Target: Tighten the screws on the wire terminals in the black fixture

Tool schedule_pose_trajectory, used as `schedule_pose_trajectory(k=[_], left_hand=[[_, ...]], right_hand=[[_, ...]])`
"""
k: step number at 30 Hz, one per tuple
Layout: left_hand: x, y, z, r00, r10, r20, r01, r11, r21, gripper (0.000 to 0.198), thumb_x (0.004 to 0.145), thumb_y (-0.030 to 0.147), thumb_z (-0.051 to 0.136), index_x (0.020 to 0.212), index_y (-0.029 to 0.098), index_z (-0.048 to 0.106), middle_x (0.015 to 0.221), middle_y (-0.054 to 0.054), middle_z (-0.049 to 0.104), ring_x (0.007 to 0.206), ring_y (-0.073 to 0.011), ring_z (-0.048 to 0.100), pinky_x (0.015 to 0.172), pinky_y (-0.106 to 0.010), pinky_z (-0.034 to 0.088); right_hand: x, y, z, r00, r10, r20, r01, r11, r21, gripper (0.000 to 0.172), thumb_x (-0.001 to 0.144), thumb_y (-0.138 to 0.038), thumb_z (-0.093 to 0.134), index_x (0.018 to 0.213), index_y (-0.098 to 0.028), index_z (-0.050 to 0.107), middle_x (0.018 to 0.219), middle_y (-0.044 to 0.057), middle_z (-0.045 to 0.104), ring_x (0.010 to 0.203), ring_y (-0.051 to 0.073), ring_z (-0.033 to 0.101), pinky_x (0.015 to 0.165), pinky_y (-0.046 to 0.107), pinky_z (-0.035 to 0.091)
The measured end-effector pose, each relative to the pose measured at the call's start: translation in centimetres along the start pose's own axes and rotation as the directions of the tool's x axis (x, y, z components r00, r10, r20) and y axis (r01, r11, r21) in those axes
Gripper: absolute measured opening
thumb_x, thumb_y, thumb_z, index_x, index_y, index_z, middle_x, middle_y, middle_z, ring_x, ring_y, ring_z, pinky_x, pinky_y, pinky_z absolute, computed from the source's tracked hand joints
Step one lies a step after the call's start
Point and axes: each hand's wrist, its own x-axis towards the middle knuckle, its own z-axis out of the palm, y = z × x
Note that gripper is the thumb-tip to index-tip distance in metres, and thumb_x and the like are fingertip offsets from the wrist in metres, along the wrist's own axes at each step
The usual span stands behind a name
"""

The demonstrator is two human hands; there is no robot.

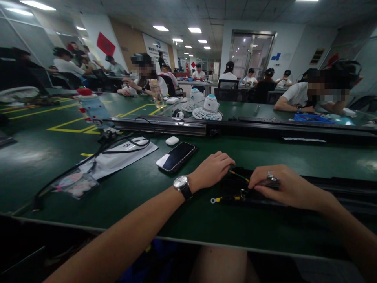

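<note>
My right hand [275, 182], with a silver ring on it, is closed over a long black housing [324, 186] that lies on the green table; what its fingers grip is hidden. A thin green-and-yellow wire [240, 175] runs from beside my left fingertips to my right fingertips. My left hand [212, 169] has its fingers bent and pressed together at the housing's left end, and I cannot make out what they hold. A ring terminal [213, 201] with a yellow sleeve sticks out at the near left. Small metal parts [243, 192] show under my right fingers.
Left of my hands lie a phone [176, 156], a white earbud case [172, 140], a paper sheet [126, 153], black cable [97, 155] and a small plastic bag [77, 184]. A metal rail [159, 125] crosses behind, with white fans [207, 107] beyond it. Other people sit opposite.
</note>
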Motion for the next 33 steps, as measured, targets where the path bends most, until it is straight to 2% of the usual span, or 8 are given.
schedule_pose_trajectory(k=[4, 8, 27, 33], left_hand=[[0.0, 0.1, -0.1, 1.0, -0.003, 0.003, 0.003, 1.0, 0.005, 0.025, 0.102, 0.018, 0.043, 0.121, 0.021, 0.061, 0.118, -0.007, 0.063, 0.108, -0.0198, 0.055, 0.096, -0.036, 0.046], [0.0, 0.0, 0.0, 1.0, -0.002, -0.005, 0.002, 1.0, 0.0, 0.026, 0.102, 0.018, 0.043, 0.121, 0.021, 0.061, 0.119, -0.007, 0.063, 0.108, -0.0197, 0.054, 0.096, -0.036, 0.046], [0.0, -0.1, 0.1, 1.0, -0.009, 0.01, 0.009, 1.0, -0.004, 0.026, 0.104, 0.021, 0.043, 0.122, 0.022, 0.06, 0.119, -0.006, 0.062, 0.11, -0.0201, 0.053, 0.097, -0.036, 0.045], [0.1, -0.1, 0.1, 1.0, 0.009, 0.02, -0.009, 1.0, 0.008, 0.026, 0.104, 0.022, 0.041, 0.121, 0.02, 0.06, 0.119, -0.007, 0.062, 0.109, -0.0204, 0.054, 0.097, -0.036, 0.045]], right_hand=[[-0.1, 0.3, -0.1, 0.997, 0.04, -0.065, -0.044, 0.997, -0.059, 0.012, 0.097, -0.029, 0.064, 0.101, -0.023, 0.074, 0.096, 0.003, 0.076, 0.083, 0.018, 0.072, 0.075, 0.026, 0.054], [0.0, 0.2, 0.2, 0.996, 0.049, -0.077, -0.053, 0.997, -0.055, 0.016, 0.098, -0.034, 0.065, 0.097, -0.023, 0.075, 0.093, 0.002, 0.078, 0.08, 0.018, 0.073, 0.072, 0.026, 0.054], [0.1, -0.2, 0.9, 0.998, 0.035, -0.043, -0.037, 0.998, -0.053, 0.013, 0.098, -0.033, 0.066, 0.099, -0.023, 0.075, 0.095, 0.0, 0.077, 0.082, 0.016, 0.073, 0.073, 0.025, 0.053], [-0.2, -0.2, 1.1, 0.999, 0.028, -0.036, -0.03, 0.998, -0.061, 0.01, 0.097, -0.026, 0.066, 0.101, -0.023, 0.073, 0.096, -0.001, 0.075, 0.083, 0.014, 0.071, 0.076, 0.025, 0.051]])
